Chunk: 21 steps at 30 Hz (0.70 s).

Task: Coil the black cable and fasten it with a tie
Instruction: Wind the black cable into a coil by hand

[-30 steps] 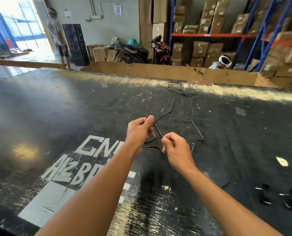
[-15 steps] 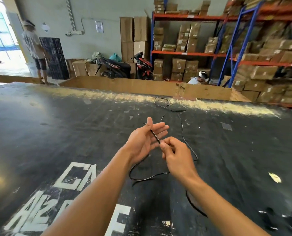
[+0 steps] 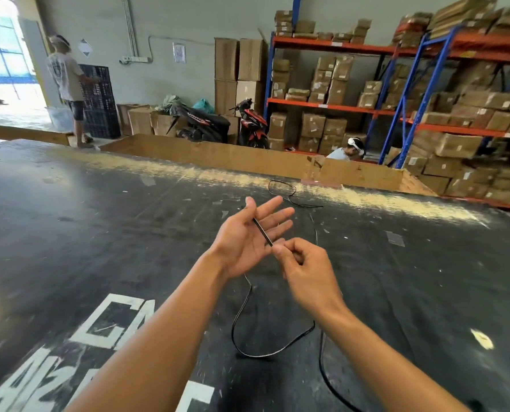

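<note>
While the wide black surface [image 3: 69, 233] fills most of the view, with white painted letters [image 3: 111, 325] at its near left and a pale scuffed band along its far edge, blue and orange racking [image 3: 402, 93] stacked with cardboard boxes [image 3: 456, 144] stands beyond it at the far right. A person in a pale shirt [image 3: 66, 78] stands at the far left beside black crates [image 3: 99, 99], and a parked motorbike [image 3: 250, 123] sits behind the surface's far edge. Both bare forearms reach in from the near edge. The left hand [image 3: 247, 239] is spread open, palm up, with the black cable [image 3: 262, 352] lying across its palm and fingers. The right hand [image 3: 304, 263], just beside it and touching at the fingertips, pinches the cable between thumb and forefinger. From there the cable drops in a loose loop onto the near surface, runs off toward the bottom edge, and another stretch trails away to a small loop at the far edge.
</note>
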Tool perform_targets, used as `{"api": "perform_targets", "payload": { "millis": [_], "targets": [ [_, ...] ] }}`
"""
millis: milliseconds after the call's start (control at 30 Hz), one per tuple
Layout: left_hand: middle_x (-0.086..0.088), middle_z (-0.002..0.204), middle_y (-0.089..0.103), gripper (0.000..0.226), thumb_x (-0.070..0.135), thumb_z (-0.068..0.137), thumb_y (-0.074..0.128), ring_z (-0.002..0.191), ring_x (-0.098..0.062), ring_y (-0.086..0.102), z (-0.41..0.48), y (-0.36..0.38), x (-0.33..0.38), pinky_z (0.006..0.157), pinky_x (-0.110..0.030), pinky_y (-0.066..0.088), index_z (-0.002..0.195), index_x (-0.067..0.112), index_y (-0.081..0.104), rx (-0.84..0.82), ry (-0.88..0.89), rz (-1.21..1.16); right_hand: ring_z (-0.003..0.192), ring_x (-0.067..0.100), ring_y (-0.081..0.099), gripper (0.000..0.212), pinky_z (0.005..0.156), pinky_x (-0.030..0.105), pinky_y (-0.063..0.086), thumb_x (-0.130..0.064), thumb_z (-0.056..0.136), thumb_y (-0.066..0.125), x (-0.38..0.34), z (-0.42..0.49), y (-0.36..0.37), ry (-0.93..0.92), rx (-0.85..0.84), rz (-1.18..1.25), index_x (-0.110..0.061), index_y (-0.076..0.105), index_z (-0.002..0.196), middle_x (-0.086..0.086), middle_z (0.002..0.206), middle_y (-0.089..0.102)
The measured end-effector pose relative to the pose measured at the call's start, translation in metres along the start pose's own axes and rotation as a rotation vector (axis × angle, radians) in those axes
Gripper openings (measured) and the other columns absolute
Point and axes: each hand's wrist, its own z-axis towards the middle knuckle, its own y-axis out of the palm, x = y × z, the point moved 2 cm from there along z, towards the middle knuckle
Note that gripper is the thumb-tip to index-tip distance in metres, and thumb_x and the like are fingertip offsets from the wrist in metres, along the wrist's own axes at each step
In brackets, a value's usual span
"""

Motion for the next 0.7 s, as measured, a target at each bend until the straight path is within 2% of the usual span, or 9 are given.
{"api": "perform_targets", "payload": {
  "millis": [133, 233, 367, 533, 633, 700],
  "targets": [
    [-0.013, 0.138, 0.061, 0.065, 0.058, 0.100, 0.019, 0.130, -0.030, 0.054, -0.010, -0.008, 0.022, 0.109, -0.049, 0.037, 0.139, 0.020, 0.054, -0.002, 0.034, -0.051, 0.052, 0.007, 0.040, 0.023, 0.052, 0.029, 0.035, -0.028, 0.093, 0.061, 0.003, -0.008, -0.011, -0.039, 0.004, -0.048, -0.018, 0.068, 0.074, -0.010, 0.051, 0.048],
    [-0.016, 0.139, 0.059, 0.066, 0.057, 0.101, 0.017, 0.130, -0.031, 0.055, -0.021, -0.016, 0.037, 0.112, -0.053, 0.032, 0.139, 0.016, 0.053, -0.020, 0.058, -0.093, 0.049, 0.003, 0.040, 0.020, 0.049, 0.022, 0.034, -0.025, 0.094, 0.061, 0.006, -0.017, -0.018, -0.046, -0.019, -0.034, -0.021, 0.067, 0.075, -0.011, 0.052, 0.051],
    [-0.020, 0.147, 0.050, 0.064, 0.056, 0.102, 0.017, 0.136, -0.034, 0.047, -0.044, -0.010, 0.045, 0.110, -0.061, 0.029, 0.144, 0.019, 0.048, -0.148, 0.037, -0.171, 0.045, 0.001, 0.042, 0.018, 0.045, 0.014, 0.031, -0.020, 0.095, 0.059, 0.009, -0.027, -0.019, -0.048, -0.031, -0.076, -0.024, 0.067, 0.080, -0.011, 0.055, 0.056],
    [-0.027, 0.159, 0.023, 0.060, 0.057, 0.103, 0.015, 0.148, -0.038, 0.022, -0.079, 0.016, 0.049, 0.114, -0.066, 0.015, 0.151, 0.025, 0.032, -0.399, -0.061, -0.201, 0.050, 0.002, 0.046, 0.018, 0.048, 0.018, 0.033, -0.020, 0.098, 0.056, 0.015, -0.033, -0.011, -0.058, -0.051, -0.164, -0.022, 0.070, 0.087, -0.011, 0.058, 0.056],
    [-0.030, 0.160, 0.013, 0.060, 0.059, 0.101, 0.017, 0.148, -0.046, 0.012, -0.097, 0.029, 0.047, 0.110, -0.070, 0.014, 0.154, 0.031, 0.026, -0.566, -0.202, -0.133, 0.054, 0.004, 0.048, 0.020, 0.053, 0.026, 0.038, -0.023, 0.097, 0.056, 0.015, -0.029, -0.022, -0.065, -0.095, -0.266, -0.028, 0.066, 0.080, -0.012, 0.057, 0.056],
    [-0.034, 0.157, 0.012, 0.063, 0.062, 0.099, 0.018, 0.146, -0.053, 0.010, -0.110, 0.032, 0.037, 0.111, -0.068, 0.014, 0.154, 0.032, 0.027, -0.649, -0.327, -0.048, 0.064, 0.009, 0.056, 0.020, 0.061, 0.033, 0.042, -0.024, 0.094, 0.058, 0.010, -0.020, -0.036, -0.115, -0.118, -0.409, -0.031, 0.061, 0.075, -0.014, 0.063, 0.060]
  ]
}}
